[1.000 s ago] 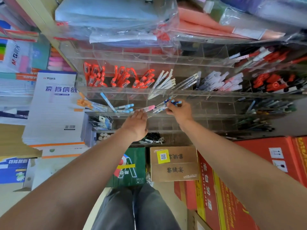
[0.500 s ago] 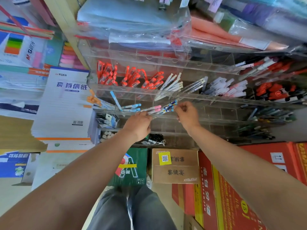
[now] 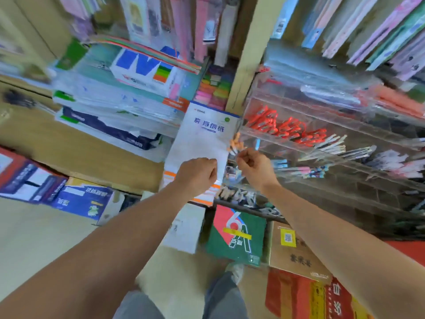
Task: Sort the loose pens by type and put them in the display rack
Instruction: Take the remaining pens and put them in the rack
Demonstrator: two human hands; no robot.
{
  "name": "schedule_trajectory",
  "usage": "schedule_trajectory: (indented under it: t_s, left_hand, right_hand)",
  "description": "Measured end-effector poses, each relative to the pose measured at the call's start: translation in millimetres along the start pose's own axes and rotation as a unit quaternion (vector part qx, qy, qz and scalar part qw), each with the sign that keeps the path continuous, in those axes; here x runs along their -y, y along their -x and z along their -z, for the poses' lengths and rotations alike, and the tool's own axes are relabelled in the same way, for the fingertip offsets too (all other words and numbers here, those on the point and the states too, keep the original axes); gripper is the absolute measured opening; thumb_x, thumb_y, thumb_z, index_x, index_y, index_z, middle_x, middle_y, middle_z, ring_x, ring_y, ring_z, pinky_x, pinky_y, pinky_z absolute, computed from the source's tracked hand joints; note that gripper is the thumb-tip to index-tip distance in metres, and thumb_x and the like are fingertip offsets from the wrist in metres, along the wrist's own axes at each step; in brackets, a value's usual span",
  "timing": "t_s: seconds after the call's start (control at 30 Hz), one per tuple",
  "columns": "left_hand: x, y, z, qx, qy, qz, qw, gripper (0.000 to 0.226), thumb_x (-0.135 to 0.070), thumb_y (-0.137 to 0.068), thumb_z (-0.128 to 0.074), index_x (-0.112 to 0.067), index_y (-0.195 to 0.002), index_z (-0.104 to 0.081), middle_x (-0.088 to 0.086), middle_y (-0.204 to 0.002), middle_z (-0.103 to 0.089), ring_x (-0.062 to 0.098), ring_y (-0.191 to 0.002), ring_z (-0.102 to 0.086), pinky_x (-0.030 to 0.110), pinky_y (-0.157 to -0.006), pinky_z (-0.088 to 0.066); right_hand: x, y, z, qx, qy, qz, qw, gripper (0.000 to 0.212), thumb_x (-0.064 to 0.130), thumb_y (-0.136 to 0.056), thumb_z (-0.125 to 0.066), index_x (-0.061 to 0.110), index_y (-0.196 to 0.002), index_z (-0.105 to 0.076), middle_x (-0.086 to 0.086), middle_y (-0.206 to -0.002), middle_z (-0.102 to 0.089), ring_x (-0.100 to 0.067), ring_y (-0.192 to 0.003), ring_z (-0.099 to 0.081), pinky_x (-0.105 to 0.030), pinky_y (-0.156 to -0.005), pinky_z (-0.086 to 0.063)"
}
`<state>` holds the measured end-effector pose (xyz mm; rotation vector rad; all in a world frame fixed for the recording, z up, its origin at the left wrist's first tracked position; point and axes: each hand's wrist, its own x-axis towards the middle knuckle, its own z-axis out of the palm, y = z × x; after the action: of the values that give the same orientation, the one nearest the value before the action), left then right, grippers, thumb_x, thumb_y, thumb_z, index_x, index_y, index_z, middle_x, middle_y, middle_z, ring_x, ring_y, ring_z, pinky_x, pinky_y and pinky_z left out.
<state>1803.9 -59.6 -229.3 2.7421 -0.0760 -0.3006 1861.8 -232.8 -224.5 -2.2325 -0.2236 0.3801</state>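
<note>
Right hand (image 3: 253, 168) shifted leftward, rack (image 3: 276, 146) holds pens (image 3: 287, 128)

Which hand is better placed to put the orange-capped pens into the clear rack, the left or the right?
Right. The right hand seems to pinch the orange-capped pens beside the rack; the left hand is curled over the paper pad, farther away.

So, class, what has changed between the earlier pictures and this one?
The right hand moved left from the blue-tipped pens to the end of the rack and now pinches the orange-capped pens. The left hand moved left too and curled, before the paper pad. The red pens stayed put.
</note>
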Motion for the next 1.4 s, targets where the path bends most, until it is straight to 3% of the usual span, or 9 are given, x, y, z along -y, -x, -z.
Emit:
schedule_trajectory:
  t_s: [0.2, 0.3, 0.43, 0.6, 0.77, 0.9, 1.17, 1.3, 1.4]
  left_hand:
    - [181.0, 102.0, 34.7, 0.023, 0.024, 0.074, 0.997, 0.010, -0.021, -0.093, -0.048, -0.019, -0.092, -0.057, -0.002, -0.083, -0.055, 0.024, -0.079, -0.058, 0.028, -0.061, -0.035]
    - [266.1, 144.9, 48.3, 0.066, 0.009, 0.100, 0.993, 0.017, -0.018, -0.095, -0.045, -0.013, -0.103, -0.059, 0.004, -0.092, -0.056, 0.023, -0.079, -0.055, 0.034, -0.062, -0.042]
    - [363.2, 186.6, 57.5, 0.083, 0.023, 0.164, 0.983, 0.024, -0.021, -0.098, -0.042, -0.010, -0.116, -0.054, 0.012, -0.109, -0.054, 0.031, -0.098, -0.056, 0.042, -0.079, -0.047]
    - [458.3, 214.2, 58.1, 0.063, 0.052, 0.250, 0.965, 0.033, -0.025, -0.098, -0.044, -0.010, -0.127, -0.050, 0.013, -0.123, -0.052, 0.030, -0.115, -0.050, 0.043, -0.093, -0.045]
    - [545.5, 216.8, 65.4, 0.057, 0.092, 0.287, 0.952, 0.038, -0.025, -0.096, -0.049, -0.009, -0.132, -0.049, 0.011, -0.127, -0.053, 0.029, -0.118, -0.051, 0.041, -0.095, -0.046]
    - [615.5, 201.6, 83.2, 0.074, 0.091, 0.305, 0.945, 0.039, -0.022, -0.097, -0.046, -0.008, -0.133, -0.046, 0.013, -0.116, -0.058, 0.030, -0.108, -0.055, 0.039, -0.085, -0.047]
    - [758.1, 161.1, 91.5, 0.096, 0.107, 0.320, 0.937, 0.038, -0.025, -0.097, -0.045, -0.013, -0.134, -0.047, 0.011, -0.129, -0.052, 0.029, -0.119, -0.048, 0.038, -0.097, -0.043]
    - [822.6, 133.5, 86.5, 0.118, 0.088, 0.293, 0.945, 0.037, -0.024, -0.096, -0.044, -0.010, -0.130, -0.049, 0.011, -0.131, -0.051, 0.029, -0.122, -0.046, 0.039, -0.098, -0.042]
    - [874.4, 110.3, 78.0, 0.126, 0.062, 0.254, 0.957, 0.039, -0.024, -0.096, -0.044, -0.011, -0.132, -0.048, 0.009, -0.134, -0.050, 0.027, -0.125, -0.044, 0.038, -0.101, -0.040]
  right_hand:
    - [103.3, 1.6, -175.4, 0.091, 0.013, -0.018, 0.996, 0.008, 0.008, -0.088, -0.060, 0.012, -0.092, -0.065, -0.004, -0.076, -0.063, -0.008, -0.055, -0.058, -0.025, -0.058, -0.047]
    - [150.5, -1.1, -256.3, 0.125, 0.022, -0.031, 0.991, 0.016, 0.003, -0.092, -0.053, 0.004, -0.102, -0.066, -0.008, -0.088, -0.062, 0.003, -0.059, -0.054, -0.009, -0.056, -0.040]
    - [196.9, -10.8, -344.9, 0.211, 0.085, -0.024, 0.973, 0.018, 0.012, -0.093, -0.051, 0.018, -0.103, -0.063, -0.007, -0.098, -0.065, -0.021, -0.088, -0.058, -0.026, -0.074, -0.042]
    - [248.3, -38.4, -437.6, 0.260, 0.121, 0.004, 0.958, 0.016, 0.016, -0.091, -0.054, 0.020, -0.104, -0.064, -0.002, -0.093, -0.065, -0.014, -0.074, -0.056, -0.022, -0.063, -0.042]
    - [288.7, -74.1, -518.4, 0.290, 0.083, -0.018, 0.953, 0.017, 0.014, -0.088, -0.052, 0.023, -0.097, -0.064, 0.000, -0.093, -0.063, -0.024, -0.085, -0.063, -0.034, -0.076, -0.050]
    - [315.0, -120.2, -577.5, 0.311, 0.107, -0.020, 0.944, 0.019, 0.015, -0.088, -0.051, 0.024, -0.099, -0.063, 0.001, -0.093, -0.064, -0.025, -0.084, -0.065, -0.034, -0.071, -0.052]
    - [349.0, -205.2, -681.5, 0.310, 0.128, -0.052, 0.941, 0.015, 0.013, -0.091, -0.054, 0.022, -0.098, -0.063, 0.000, -0.083, -0.064, -0.016, -0.076, -0.060, -0.017, -0.058, -0.041]
    - [355.6, -234.5, -731.3, 0.312, 0.133, -0.075, 0.938, 0.017, 0.009, -0.089, -0.053, 0.020, -0.098, -0.063, 0.004, -0.083, -0.063, -0.025, -0.079, -0.063, -0.025, -0.068, -0.047]
    - [355.1, -258.9, -771.7, 0.289, 0.145, -0.079, 0.943, 0.021, 0.007, -0.089, -0.055, 0.012, -0.107, -0.065, -0.003, -0.100, -0.066, -0.020, -0.092, -0.061, -0.030, -0.090, -0.047]
